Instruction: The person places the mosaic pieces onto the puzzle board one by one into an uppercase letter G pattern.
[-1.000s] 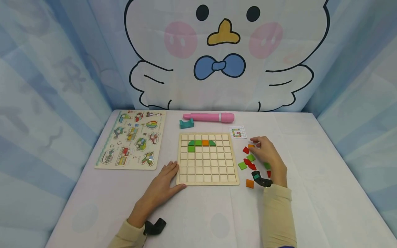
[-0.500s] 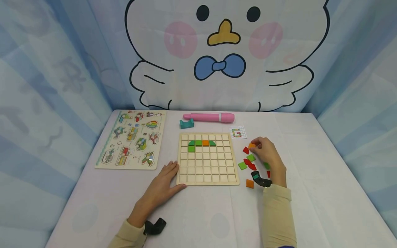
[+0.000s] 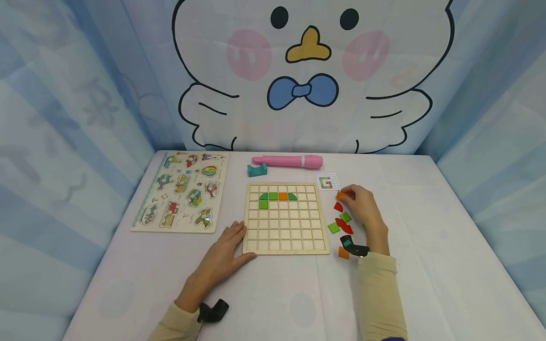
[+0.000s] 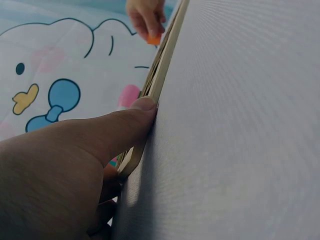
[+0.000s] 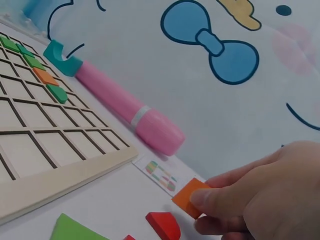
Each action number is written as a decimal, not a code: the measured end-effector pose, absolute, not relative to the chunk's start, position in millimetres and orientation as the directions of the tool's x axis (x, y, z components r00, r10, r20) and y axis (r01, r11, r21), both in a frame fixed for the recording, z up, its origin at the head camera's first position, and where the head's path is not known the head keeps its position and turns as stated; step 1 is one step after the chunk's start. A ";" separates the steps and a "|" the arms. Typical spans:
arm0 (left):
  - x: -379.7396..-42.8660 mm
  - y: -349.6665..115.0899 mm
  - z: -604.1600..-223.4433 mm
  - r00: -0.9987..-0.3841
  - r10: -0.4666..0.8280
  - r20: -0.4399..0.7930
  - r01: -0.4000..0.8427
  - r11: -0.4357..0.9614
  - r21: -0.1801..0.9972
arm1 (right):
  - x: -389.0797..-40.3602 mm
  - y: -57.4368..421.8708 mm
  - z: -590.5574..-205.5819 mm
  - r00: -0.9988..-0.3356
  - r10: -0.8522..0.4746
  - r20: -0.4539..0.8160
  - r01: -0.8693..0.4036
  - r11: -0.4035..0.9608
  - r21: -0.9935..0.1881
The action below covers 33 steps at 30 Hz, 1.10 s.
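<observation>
Between the thumb and fingers of my right hand is an orange square tile, pinched just above the table near the small pattern card. My left hand rests at the front left corner of the wooden grid board. Its straight fingers lie by the left edge, and the thumb touches the front edge. Near the top of the grid sit a few green tiles, two with a rounded corner, and an orange tile. Below my right hand lie loose red pieces and green squares.
Another orange square lies by the right wrist's black camera mount. Behind the board are a pink pen-like stick and a teal holder. A picture puzzle board occupies the back left of the table.
My right hand has taken hold of the orange tile from among the loose pieces and shifted it slightly left and back, towards the pattern card. The left hand has stayed in place.
</observation>
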State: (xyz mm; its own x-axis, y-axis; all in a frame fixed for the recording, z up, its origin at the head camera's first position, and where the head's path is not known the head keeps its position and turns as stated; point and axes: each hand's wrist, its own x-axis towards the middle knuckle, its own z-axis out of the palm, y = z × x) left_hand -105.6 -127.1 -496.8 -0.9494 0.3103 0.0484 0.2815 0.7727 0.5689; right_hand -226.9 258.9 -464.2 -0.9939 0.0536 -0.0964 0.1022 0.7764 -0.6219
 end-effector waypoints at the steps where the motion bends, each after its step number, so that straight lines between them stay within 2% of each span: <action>1: -105.7 -127.0 -496.9 -0.950 0.309 0.046 0.279 0.773 0.569 | -227.3 257.8 -463.9 -0.994 0.057 -0.093 0.103 0.771 -0.628; 8: -106.1 -127.3 -497.8 -0.949 0.311 0.042 0.279 0.775 0.566 | -231.7 247.5 -463.9 -0.998 0.041 -0.043 0.059 0.763 -0.644; 23: -105.6 -127.2 -495.9 -0.949 0.313 0.033 0.276 0.777 0.566 | -231.5 209.9 -462.2 -0.994 -0.107 0.025 -0.095 0.728 -0.679; 33: -105.3 -127.0 -494.6 -0.949 0.314 0.028 0.274 0.777 0.566 | -229.5 187.3 -461.9 -0.980 -0.186 0.075 -0.189 0.731 -0.656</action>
State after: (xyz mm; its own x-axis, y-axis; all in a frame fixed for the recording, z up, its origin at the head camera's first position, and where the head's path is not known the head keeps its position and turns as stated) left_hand -105.3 -127.0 -494.6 -0.9489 0.3145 0.0279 0.2742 0.7772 0.5664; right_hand -229.5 187.3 -461.9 -0.9797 -0.1861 0.0749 -0.1890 0.7309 -0.6558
